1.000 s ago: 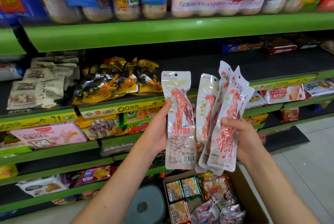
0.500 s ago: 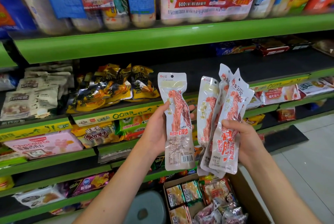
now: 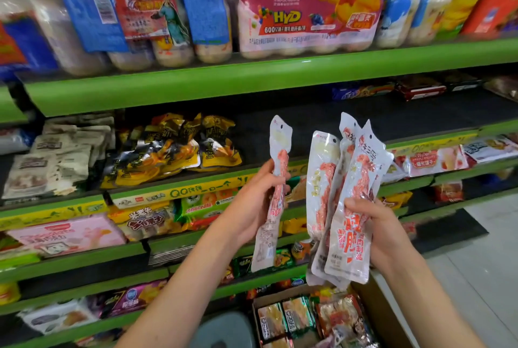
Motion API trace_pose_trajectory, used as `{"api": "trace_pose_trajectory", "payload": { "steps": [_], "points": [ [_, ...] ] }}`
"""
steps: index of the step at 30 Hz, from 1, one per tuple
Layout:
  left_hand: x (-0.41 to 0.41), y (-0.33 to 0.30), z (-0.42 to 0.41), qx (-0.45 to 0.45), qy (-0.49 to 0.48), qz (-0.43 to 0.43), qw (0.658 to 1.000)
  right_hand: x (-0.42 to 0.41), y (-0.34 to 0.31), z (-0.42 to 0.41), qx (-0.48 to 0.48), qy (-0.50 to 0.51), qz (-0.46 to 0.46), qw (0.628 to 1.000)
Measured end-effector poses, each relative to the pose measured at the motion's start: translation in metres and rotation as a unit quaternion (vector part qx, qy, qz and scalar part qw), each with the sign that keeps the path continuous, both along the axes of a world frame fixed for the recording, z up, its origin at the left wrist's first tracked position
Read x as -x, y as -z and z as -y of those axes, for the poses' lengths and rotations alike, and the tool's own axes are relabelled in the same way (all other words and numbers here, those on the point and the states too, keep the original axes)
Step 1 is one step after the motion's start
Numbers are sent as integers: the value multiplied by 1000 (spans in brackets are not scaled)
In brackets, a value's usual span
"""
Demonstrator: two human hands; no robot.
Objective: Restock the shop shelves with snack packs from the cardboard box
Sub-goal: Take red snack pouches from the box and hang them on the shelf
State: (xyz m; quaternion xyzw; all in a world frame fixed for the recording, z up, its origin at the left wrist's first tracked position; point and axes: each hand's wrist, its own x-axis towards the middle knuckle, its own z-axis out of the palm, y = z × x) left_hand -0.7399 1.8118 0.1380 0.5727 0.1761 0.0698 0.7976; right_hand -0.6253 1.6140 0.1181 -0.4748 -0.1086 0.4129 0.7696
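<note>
Green shelves (image 3: pixel 179 86), tiered, run across the whole view; pale tiled floor (image 3: pixel 482 258) at the right. Top shelf: bottle multipacks (image 3: pixel 305 8), blurred at the left. Middle shelf, left to right: grey packs (image 3: pixel 53 157), yellow-black packs (image 3: pixel 173 148), then a bare dark stretch, then boxes (image 3: pixel 420 89) at the back right.

Left hand (image 3: pixel 252 204): raised in front of the middle shelf's edge, fingers curled round one long clear snack pack (image 3: pixel 276 187) at about its middle. Pack upright, turned nearly edge-on to the camera, red strip inside visible.

Right hand (image 3: pixel 375 224): just beside it, same height, grips a fanned bunch (image 3: pixel 347 207) of the same packs near their lower half, thumb across the front pack. At least three packs, exact count unclear. Bunch upright, tops leaning slightly right. The two hands' packs are apart, not touching.

Below the hands: open cardboard box (image 3: pixel 384 316) on the floor, against the lowest shelf, with assorted snack packs inside. Grey round stool (image 3: pixel 224 333) just left of the box. Lower shelves behind the forearms carry mixed packs; the arms and held packs block part of them.
</note>
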Motion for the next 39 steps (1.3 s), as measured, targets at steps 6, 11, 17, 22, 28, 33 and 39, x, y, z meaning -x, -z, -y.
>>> {"api": "trace_pose_trajectory", "payload": {
  "steps": [6, 11, 17, 22, 28, 33, 39],
  "points": [
    [-71, -38, -33, -527, -36, -141, 837, -13, -6, 1, -3, 15, -3, 1000],
    [-137, -45, -83, -654, -74, -299, 691, -22, -16, 2, -10, 11, -12, 1000],
    [-148, -29, -116, -694, -49, -342, 632, -27, -15, 3, -12, -2, -24, 1000],
    [-143, -22, -113, -747, 2, -300, 593, -27, -11, 1, 1, -6, -35, 999],
    [-126, 1, -113, -726, 103, -317, 602, -24, -5, -7, 9, 6, -46, 999],
    [-115, -18, -89, -700, 35, -262, 664, -17, -5, -13, 23, 11, -39, 999],
    [-53, -29, -11, -272, 28, -46, 961, -12, -9, -19, 31, 17, -15, 999]
  ]
}}
